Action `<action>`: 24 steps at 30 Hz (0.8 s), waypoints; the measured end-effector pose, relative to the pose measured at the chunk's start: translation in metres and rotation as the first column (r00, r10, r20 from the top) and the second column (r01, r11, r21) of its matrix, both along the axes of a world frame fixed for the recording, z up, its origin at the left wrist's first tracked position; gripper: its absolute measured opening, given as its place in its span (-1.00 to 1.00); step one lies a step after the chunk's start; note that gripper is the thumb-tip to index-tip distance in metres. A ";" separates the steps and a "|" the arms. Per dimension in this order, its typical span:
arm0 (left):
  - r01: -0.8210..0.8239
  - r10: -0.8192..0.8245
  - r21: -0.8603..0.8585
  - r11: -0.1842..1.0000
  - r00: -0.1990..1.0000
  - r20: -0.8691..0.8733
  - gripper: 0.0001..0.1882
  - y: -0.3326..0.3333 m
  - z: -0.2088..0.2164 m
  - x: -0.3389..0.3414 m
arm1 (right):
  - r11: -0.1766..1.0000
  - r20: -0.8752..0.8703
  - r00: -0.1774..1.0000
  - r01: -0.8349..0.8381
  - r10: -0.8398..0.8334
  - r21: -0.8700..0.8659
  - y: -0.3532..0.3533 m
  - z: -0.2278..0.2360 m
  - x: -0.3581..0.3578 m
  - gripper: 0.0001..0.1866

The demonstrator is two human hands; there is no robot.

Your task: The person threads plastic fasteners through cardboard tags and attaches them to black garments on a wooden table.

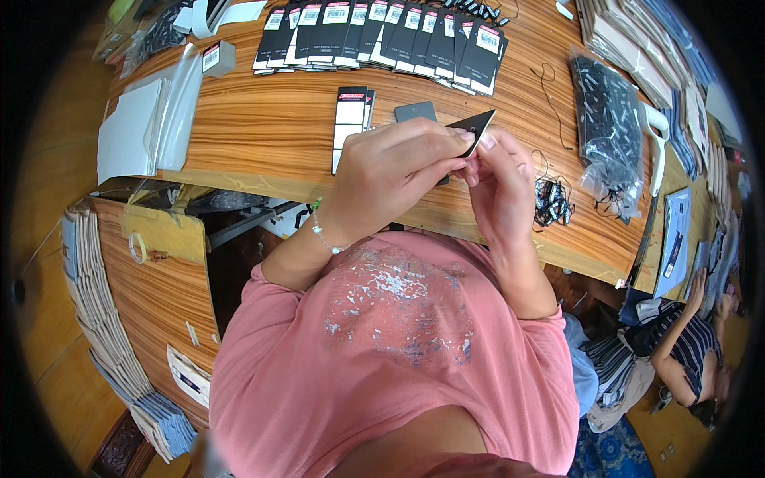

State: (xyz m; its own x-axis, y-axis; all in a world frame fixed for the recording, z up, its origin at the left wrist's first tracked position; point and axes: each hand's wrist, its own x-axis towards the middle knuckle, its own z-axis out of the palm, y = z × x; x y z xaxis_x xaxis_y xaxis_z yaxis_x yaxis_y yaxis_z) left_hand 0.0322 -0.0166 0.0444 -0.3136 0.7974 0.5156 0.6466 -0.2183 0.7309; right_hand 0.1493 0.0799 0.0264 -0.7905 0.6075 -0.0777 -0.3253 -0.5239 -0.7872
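Observation:
A black hang tag (479,123) is held up edge-on over the near part of the table. My left hand (402,163) pinches it between thumb and fingers. My right hand (506,179) is closed at the tag's lower right side, its thumb and fingertips pressed together against it. Whether a string is between those fingers I cannot make out. Partly behind my left hand lie a black-and-white tag (351,107) and a dark grey flat card (416,111). Beside my right hand sits a small tangle of black tag strings (554,201).
Overlapping black tags (374,36) line the table's far side. At right are a plastic bag of black strings (610,119), a white handled tool (656,147) and folded garments (629,40). Clear plastic sleeves (171,111) and a small box (218,59) lie left. Another person (689,350) works at right.

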 end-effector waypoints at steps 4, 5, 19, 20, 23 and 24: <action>0.014 -0.011 0.060 0.998 0.998 -0.063 -0.77 0.000 -0.002 -0.005 | 0.946 0.111 0.993 -0.012 -0.026 0.324 0.005 0.003 0.002 -0.87; 0.024 -0.018 0.072 0.997 0.997 -0.077 -0.77 0.000 -0.003 -0.007 | 0.924 0.134 0.991 -0.035 -0.018 0.381 0.007 0.004 0.003 -0.88; -0.091 0.141 0.133 0.987 0.890 -0.433 -0.76 0.000 -0.006 -0.023 | 0.967 0.185 0.982 -0.087 0.042 0.241 0.013 0.014 -0.003 -0.83; -0.110 0.169 0.148 0.983 0.859 -0.483 -0.78 -0.001 -0.006 -0.025 | 0.975 0.162 0.983 -0.120 0.090 0.185 0.013 0.013 -0.003 -0.84; -0.124 0.176 0.132 0.984 0.821 -0.543 -0.82 -0.002 -0.005 -0.024 | 0.993 0.125 0.987 -0.109 0.101 0.054 0.011 -0.004 -0.004 -0.85; -0.126 0.169 0.115 0.985 0.817 -0.552 -0.83 -0.003 -0.007 -0.023 | 0.996 0.118 0.989 -0.091 0.088 0.015 0.010 -0.011 -0.005 -0.85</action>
